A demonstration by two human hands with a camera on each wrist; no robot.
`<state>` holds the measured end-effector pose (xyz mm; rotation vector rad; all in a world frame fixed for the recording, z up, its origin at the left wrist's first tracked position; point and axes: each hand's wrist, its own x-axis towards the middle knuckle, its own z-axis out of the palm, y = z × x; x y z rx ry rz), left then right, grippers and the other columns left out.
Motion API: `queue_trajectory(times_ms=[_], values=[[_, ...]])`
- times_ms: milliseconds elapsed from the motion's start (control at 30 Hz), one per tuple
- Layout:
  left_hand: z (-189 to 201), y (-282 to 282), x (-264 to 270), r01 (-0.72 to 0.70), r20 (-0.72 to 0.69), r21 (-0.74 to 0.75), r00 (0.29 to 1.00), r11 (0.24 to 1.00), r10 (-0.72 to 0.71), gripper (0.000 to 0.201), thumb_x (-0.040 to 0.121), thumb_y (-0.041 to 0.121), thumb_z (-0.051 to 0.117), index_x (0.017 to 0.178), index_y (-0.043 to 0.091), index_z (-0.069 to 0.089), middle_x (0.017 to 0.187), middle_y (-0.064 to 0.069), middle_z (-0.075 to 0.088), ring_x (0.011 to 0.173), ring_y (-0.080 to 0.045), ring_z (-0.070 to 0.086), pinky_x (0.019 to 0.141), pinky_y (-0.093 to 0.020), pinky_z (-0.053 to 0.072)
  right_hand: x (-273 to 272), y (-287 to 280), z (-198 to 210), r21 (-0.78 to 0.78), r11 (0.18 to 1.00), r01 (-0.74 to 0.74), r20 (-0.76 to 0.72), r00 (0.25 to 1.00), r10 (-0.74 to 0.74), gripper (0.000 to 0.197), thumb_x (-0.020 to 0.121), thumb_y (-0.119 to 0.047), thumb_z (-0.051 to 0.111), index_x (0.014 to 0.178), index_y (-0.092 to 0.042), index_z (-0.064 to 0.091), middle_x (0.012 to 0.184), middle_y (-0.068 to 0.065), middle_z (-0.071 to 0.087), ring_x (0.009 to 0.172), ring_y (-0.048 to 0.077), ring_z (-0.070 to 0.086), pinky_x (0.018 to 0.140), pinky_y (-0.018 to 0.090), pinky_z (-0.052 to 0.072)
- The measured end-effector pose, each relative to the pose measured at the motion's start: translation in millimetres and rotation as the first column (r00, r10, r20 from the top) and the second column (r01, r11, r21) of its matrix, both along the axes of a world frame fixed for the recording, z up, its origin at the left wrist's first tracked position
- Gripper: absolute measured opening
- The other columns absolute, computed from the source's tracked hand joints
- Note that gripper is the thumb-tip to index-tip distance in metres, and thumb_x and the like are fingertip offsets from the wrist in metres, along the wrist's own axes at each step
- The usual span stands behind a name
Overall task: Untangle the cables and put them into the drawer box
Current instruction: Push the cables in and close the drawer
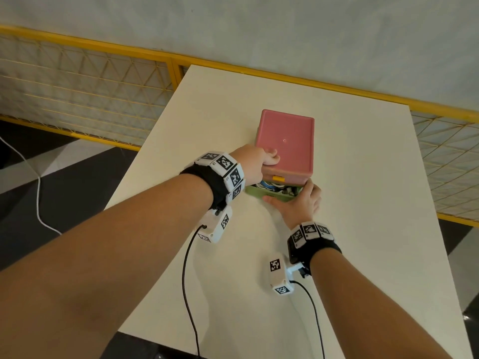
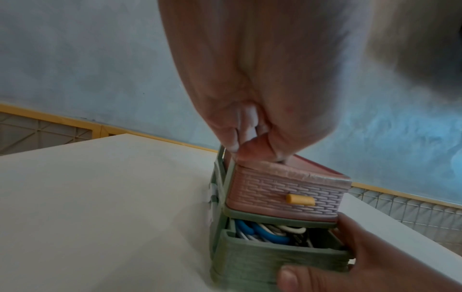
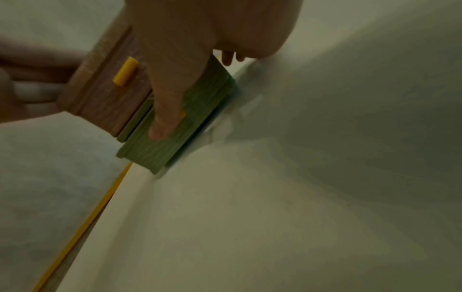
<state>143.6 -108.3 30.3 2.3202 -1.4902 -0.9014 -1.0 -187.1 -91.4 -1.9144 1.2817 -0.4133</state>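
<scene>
We have the cables [image 2: 265,232], blue and white loops, lying inside the green bottom drawer [image 2: 277,260] of the drawer box [image 1: 286,143], and that drawer stands only partly out, so we judge the untangling done and the stowing all but finished. What looks left is to slide the drawer home. Our right hand [image 1: 298,206] is on the job: its thumb lies flat across the green front while the other fingers reach round the drawer's right corner, so it is grasping the drawer. Our left hand [image 1: 256,161] steadies the box from the left, thumb over the pink top edge and fingers curled against the side, gripping it. The pink upper drawer [image 2: 285,194] with its yellow knob [image 2: 300,199] sits closed. The box stands mid-way across the white tabletop [image 1: 363,229], and we see no loose cable lying out on it.
</scene>
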Motion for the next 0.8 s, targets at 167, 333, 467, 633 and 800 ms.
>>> queue_trajectory(times_ms=[167, 333, 467, 633, 800], values=[[-1, 1, -1, -0.006, -0.017, -0.004, 1.0, 1.0, 0.006, 0.072, 0.087, -0.015, 0.036, 0.15, 0.019, 0.034, 0.16, 0.007, 0.021, 0.148, -0.011, 0.018, 0.121, -0.027, 0.011, 8, -4, 0, -0.025, 0.991, 0.132, -0.017, 0.991, -0.133, 0.108, 0.044, -0.059, 0.085, 0.132, -0.018, 0.038, 0.128, 0.006, 0.035, 0.122, 0.029, 0.033, 0.108, 0.044, 0.03], [1, 0, -3, -0.001, -0.012, 0.005, 1.0, 1.0, 0.002, 0.072, 0.087, -0.015, 0.036, 0.151, 0.02, 0.032, 0.161, 0.007, 0.019, 0.149, -0.01, 0.016, 0.121, -0.026, 0.009, 7, -9, 4, 0.016, 0.997, 0.077, -0.018, 0.997, -0.077, 0.105, 0.049, -0.056, 0.084, 0.132, -0.017, 0.035, 0.128, 0.006, 0.039, 0.125, 0.028, 0.035, 0.11, 0.042, 0.026], [1, -1, -4, -0.004, 0.004, 0.018, 1.0, 1.0, 0.004, 0.073, 0.087, -0.014, 0.036, 0.151, 0.021, 0.031, 0.161, 0.008, 0.019, 0.149, -0.01, 0.016, 0.122, -0.028, 0.01, 2, -10, 5, 0.11, 0.99, 0.085, 0.208, 0.972, -0.107, 0.079, 0.065, -0.041, 0.082, 0.129, -0.013, 0.046, 0.114, 0.001, 0.043, 0.109, 0.024, 0.051, 0.098, 0.038, 0.044], [1, 0, -5, -0.024, 0.001, 0.005, 1.0, 1.0, 0.024, 0.072, 0.087, -0.015, 0.037, 0.15, 0.02, 0.034, 0.16, 0.007, 0.022, 0.148, -0.01, 0.018, 0.121, -0.025, 0.009, -1, -8, 1, 0.163, 0.984, 0.069, 0.238, 0.965, -0.107, 0.072, 0.064, -0.039, 0.08, 0.126, -0.016, 0.051, 0.115, 0.005, 0.055, 0.107, 0.023, 0.056, 0.093, 0.036, 0.047], [-1, 0, -8, -0.031, 0.005, -0.004, 0.999, 1.0, 0.031, 0.07, 0.088, -0.012, 0.04, 0.15, 0.019, 0.034, 0.16, 0.006, 0.021, 0.148, -0.011, 0.018, 0.121, -0.025, 0.01, 12, -14, 13, 0.331, 0.932, 0.151, -0.03, 0.988, -0.149, 0.083, 0.066, -0.042, 0.069, 0.138, -0.022, 0.033, 0.133, 0.013, 0.041, 0.127, 0.033, 0.037, 0.103, 0.045, 0.033]])
